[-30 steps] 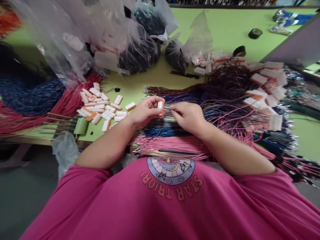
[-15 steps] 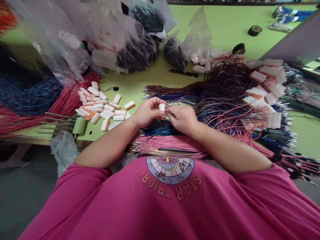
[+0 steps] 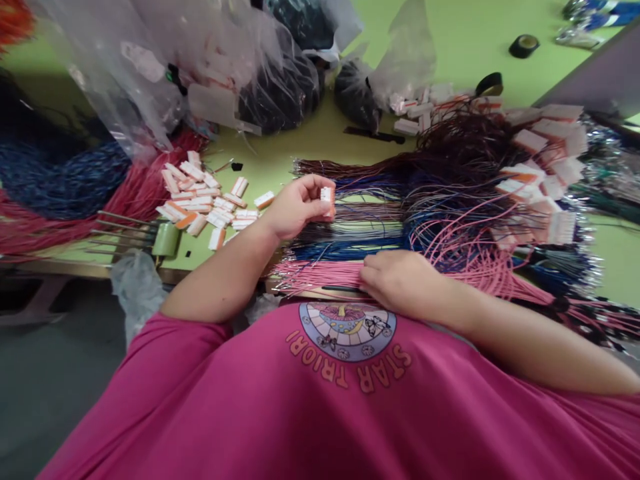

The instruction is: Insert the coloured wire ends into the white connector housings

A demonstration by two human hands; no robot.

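My left hand [image 3: 295, 207] holds a small white and orange connector [image 3: 327, 199] upright between thumb and fingers, above rows of cut wires. My right hand [image 3: 397, 280] is down near my chest, resting on the pink wire bundle [image 3: 320, 275] at the table's front edge, fingers curled; whether it grips a wire is hidden. Blue wires [image 3: 345, 251], pale wires [image 3: 365, 230] and dark brown wires [image 3: 350, 167] lie in rows between the two hands and beyond.
A heap of loose white and orange connectors [image 3: 205, 203] lies left of my left hand. Wired connectors [image 3: 540, 173] pile up at the right. Plastic bags [image 3: 210, 73] stand at the back, tape rolls [image 3: 523, 45] far right, a green tool [image 3: 165, 239] at the left edge.
My right hand has left the connector and dropped toward me onto the pink wires. My left hand has lifted the connector slightly up and away.
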